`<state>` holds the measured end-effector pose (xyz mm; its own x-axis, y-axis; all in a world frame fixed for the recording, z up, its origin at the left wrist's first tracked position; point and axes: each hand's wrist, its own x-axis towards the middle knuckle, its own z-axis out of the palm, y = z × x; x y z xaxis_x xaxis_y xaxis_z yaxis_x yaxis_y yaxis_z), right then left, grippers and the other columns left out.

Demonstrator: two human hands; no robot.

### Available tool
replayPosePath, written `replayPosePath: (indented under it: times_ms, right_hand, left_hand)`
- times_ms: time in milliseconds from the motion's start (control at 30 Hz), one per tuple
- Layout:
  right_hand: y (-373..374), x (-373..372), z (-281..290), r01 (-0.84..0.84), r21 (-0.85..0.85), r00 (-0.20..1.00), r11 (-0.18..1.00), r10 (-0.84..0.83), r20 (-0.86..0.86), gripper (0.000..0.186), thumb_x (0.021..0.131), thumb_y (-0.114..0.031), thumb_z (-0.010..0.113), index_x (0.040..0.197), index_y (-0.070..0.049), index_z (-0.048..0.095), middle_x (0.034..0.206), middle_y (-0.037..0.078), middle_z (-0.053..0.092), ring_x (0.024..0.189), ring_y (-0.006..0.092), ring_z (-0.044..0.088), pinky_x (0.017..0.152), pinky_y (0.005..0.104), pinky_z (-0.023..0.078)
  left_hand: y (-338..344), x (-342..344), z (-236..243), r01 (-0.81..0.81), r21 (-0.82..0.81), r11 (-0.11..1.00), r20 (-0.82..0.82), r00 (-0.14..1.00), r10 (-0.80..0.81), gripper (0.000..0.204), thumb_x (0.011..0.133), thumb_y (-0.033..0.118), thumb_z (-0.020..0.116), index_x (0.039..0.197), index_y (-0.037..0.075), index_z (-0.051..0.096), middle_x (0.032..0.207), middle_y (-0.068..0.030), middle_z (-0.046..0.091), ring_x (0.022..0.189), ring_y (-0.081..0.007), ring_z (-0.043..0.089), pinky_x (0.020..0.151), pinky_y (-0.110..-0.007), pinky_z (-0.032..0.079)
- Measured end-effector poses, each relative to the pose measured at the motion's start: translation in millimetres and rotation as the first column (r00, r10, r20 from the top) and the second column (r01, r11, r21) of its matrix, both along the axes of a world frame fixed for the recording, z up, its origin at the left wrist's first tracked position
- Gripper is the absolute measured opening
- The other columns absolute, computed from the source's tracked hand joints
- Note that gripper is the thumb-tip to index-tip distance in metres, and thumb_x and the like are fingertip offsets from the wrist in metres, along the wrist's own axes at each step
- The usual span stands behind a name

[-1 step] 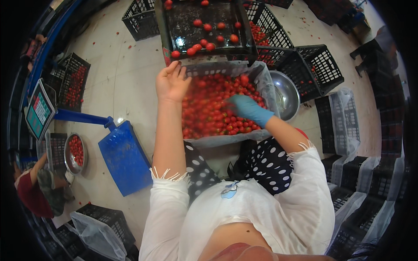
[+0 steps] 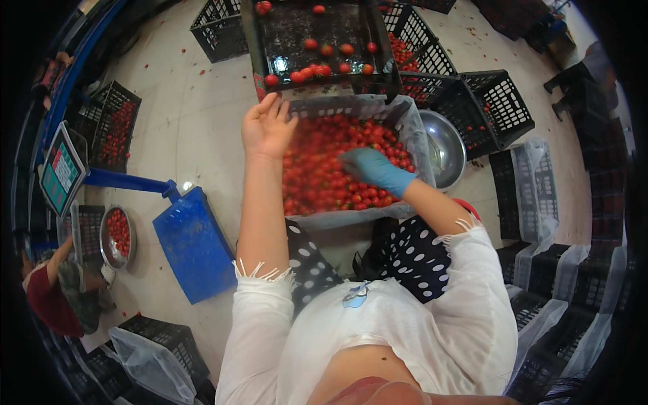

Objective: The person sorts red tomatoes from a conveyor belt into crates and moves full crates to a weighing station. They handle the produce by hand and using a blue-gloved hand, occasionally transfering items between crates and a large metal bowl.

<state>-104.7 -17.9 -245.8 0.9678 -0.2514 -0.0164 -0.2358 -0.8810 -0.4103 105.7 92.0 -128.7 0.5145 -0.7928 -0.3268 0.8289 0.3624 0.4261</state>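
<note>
A crate lined with clear plastic stands before my knees, heaped with small red cherry tomatoes. My right hand, in a blue glove, is low over the middle of the heap; its fingertips are blurred against the fruit, so whether it grips any cannot be told. Bare and palm up, my left hand hovers at the crate's far left corner with fingers apart and nothing in it. Just beyond the crate is a dark wet tray, with several tomatoes gathered along its near edge.
A steel bowl and a black crate are to the right. At left are a blue platform scale, its display and a bowl of tomatoes beside another person. Stacked lined crates line the right side.
My gloved right hand has shifted slightly left over the tomatoes. On the tray, some tomatoes have rolled nearer to the crate. My left hand has stayed in place.
</note>
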Motion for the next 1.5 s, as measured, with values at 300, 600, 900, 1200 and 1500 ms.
replayPosePath:
  times_ms: [300, 600, 900, 1200, 1500]
  right_hand:
    - [69.9, 100.5, -49.0, 0.259, -0.194, 0.949, 0.946, -0.287, -0.13, 0.013, 0.078, -0.008, 0.052, 0.089, -0.007, 0.058, 0.082, 0.016, 0.058, 0.078, 0.0323, 0.061, 0.066, 0.0396, 0.05]
    - [22.3, 19.1, 6.5, 0.174, 0.539, 0.944, 0.824, 0.016, -0.329, 0.017, 0.073, -0.019, 0.059, 0.084, -0.006, 0.055, 0.081, 0.009, 0.063, 0.071, 0.0169, 0.06, 0.059, 0.0358, 0.047]
    - [-139.0, -78.5, 40.9, 0.554, 0.666, 0.762, 0.5, -0.626, -0.163, 0.018, 0.084, -0.02, 0.057, 0.097, -0.008, 0.059, 0.07, 0.002, 0.057, 0.056, 0.0097, 0.053, 0.052, 0.0226, 0.044]
    - [53.3, 20.3, -18.1, -0.237, -0.169, 0.97, 0.957, 0.223, -0.097, 0.044, 0.077, -0.022, 0.06, 0.12, -0.026, 0.053, 0.125, 0.009, 0.045, 0.119, 0.0234, 0.04, 0.094, 0.0655, 0.024]
    - [-24.0, 4.0, -19.8, 0.254, -0.224, 0.932, 0.941, -0.3, -0.203, 0.045, 0.073, -0.035, 0.061, 0.118, -0.031, 0.052, 0.122, 0.008, 0.048, 0.121, 0.0306, 0.038, 0.09, 0.069, 0.027]
  left_hand:
    - [-26.9, 0.0, 2.5, 0.035, -0.428, 0.903, 0.064, 0.998, -0.008, 0.065, 0.083, 0.013, 0.048, 0.139, 0.003, 0.017, 0.15, -0.0047, 0.001, 0.138, -0.0292, 0.0, 0.109, -0.051, 0.001]
    - [-17.9, 6.1, 9.0, 0.056, -0.401, 0.914, 0.095, 0.995, -0.02, 0.069, 0.084, 0.013, 0.048, 0.14, 0.002, 0.009, 0.15, -0.0071, -0.002, 0.136, -0.0332, 0.01, 0.109, -0.05, 0.011]
    - [-22.6, -5.1, 22.7, 0.143, -0.207, 0.968, 0.182, 0.978, -0.106, 0.047, 0.087, 0.016, 0.042, 0.129, -0.003, 0.036, 0.133, -0.0221, 0.039, 0.125, -0.0344, 0.037, 0.102, -0.045, 0.03]
    - [-11.6, -4.1, 26.1, 0.101, -0.094, 0.99, 0.291, 0.954, -0.07, 0.042, 0.087, 0.017, 0.042, 0.125, 0.0, 0.042, 0.128, -0.018, 0.046, 0.119, -0.031, 0.044, 0.098, -0.043, 0.035]
    - [8.1, 7.3, 27.0, 0.073, -0.121, 0.99, 0.316, 0.948, -0.032, 0.04, 0.087, 0.016, 0.042, 0.124, 0.0, 0.043, 0.126, -0.0176, 0.047, 0.117, -0.0303, 0.045, 0.097, -0.043, 0.037]
